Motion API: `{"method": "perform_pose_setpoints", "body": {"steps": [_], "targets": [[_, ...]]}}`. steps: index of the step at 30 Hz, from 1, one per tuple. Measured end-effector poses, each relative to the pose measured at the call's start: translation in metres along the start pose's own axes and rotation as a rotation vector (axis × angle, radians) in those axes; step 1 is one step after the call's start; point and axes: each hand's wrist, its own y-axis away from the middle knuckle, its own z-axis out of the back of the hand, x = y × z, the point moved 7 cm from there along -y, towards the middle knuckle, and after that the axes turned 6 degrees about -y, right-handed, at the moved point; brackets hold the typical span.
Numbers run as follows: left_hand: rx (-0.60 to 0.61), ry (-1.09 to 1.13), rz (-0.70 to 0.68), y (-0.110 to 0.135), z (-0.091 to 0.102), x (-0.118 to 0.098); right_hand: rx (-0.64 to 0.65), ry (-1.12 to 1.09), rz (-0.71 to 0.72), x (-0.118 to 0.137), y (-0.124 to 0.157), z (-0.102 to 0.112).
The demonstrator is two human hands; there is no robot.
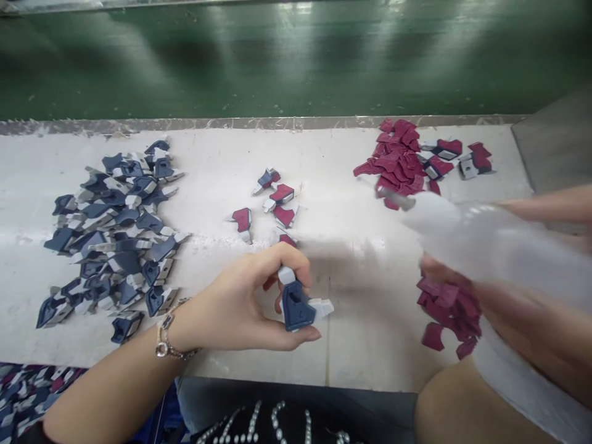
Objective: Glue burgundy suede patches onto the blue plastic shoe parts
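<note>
Hands work apart: the left hand (235, 302), wrist bent, pinches a navy-and-white piece (295, 306) narrowly just above the tabletop (351, 364). The blurred right hand (456, 280) sits behind a translucent plastic sheet (490, 237) above loose maroon pieces (446, 308), its grip unclear. Navy pieces (115, 240) heap at 9 o'clock, two-tone pieces (277, 200) lie at 12, and a maroon pile (398, 157) lies at 2.

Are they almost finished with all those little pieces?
Not yet, it seems. A few red-and-blue pieces in the middle look done. The left hand holds a blue piece. A big blue pile and a red pile look left.
</note>
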Motion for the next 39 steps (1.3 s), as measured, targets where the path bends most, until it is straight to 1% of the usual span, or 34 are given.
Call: {"method": "perform_pose_setpoints", "body": {"steps": [2,3,5,6,7,11,14,16,18,19,20,22,24,25,27,29,31,33,36,39], "targets": [[-0.014,-0.022,-0.004,0.0,0.002,0.0,-0.065,-0.053,-0.044,0.002,-0.014,-0.001],[-0.019,-0.029,0.0,-0.001,0.002,0.0,-0.05,-0.084,-0.091,-0.002,-0.021,-0.007],[-0.018,-0.035,0.034,-0.002,0.001,0.003,0.045,-0.118,-0.14,-0.01,-0.032,-0.024],[-0.013,-0.031,0.059,-0.003,0.0,0.005,0.093,-0.114,-0.129,-0.015,-0.037,-0.033],[-0.012,-0.023,0.085,-0.004,-0.002,0.008,0.113,-0.098,-0.113,-0.02,-0.041,-0.039],[-0.047,0.043,0.203,-0.006,-0.006,0.021,0.147,-0.061,-0.068,-0.044,-0.049,-0.055],[-0.074,0.162,0.296,-0.006,-0.01,0.029,0.105,0.038,-0.052,-0.057,-0.051,-0.063],[-0.088,0.223,0.314,-0.006,-0.01,0.03,0.097,0.126,-0.047,-0.059,-0.051,-0.067],[-0.117,0.225,0.307,-0.005,-0.008,0.028,0.092,0.224,-0.051,-0.057,-0.046,-0.063],[-0.131,0.212,0.299,-0.004,-0.007,0.027,0.083,0.279,-0.06,-0.055,-0.041,-0.057],[-0.143,0.196,0.291,-0.004,-0.005,0.026,0.067,0.341,-0.075,-0.054,-0.035,-0.046],[-0.158,0.158,0.275,-0.002,-0.004,0.023,0.019,0.485,-0.132,-0.054,-0.018,-0.018],[-0.176,0.122,0.263,-0.001,-0.002,0.021,-0.046,0.656,-0.23,-0.06,-0.001,0.014],[-0.182,0.114,0.262,-0.001,-0.002,0.02,-0.056,0.726,-0.283,-0.066,0.007,0.028],[-0.191,0.118,0.27,0.0,-0.003,0.019,-0.05,0.821,-0.363,-0.077,0.016,0.044],[-0.183,0.128,0.283,0.0,-0.004,0.02,-0.024,0.858,-0.4,-0.087,0.018,0.048],[-0.179,0.137,0.279,-0.002,-0.006,0.02,-0.001,0.845,-0.403,-0.09,0.015,0.044],[-0.186,0.145,0.263,-0.003,-0.007,0.02,0.019,0.791,-0.386,-0.088,0.011,0.037],[-0.218,0.147,0.224,-0.005,-0.005,0.019,0.04,0.67,-0.329,-0.075,0.008,0.025],[-0.246,0.18,0.191,-0.004,-0.004,0.017,0.038,0.56,-0.225,-0.053,0.013,0.012]]}}
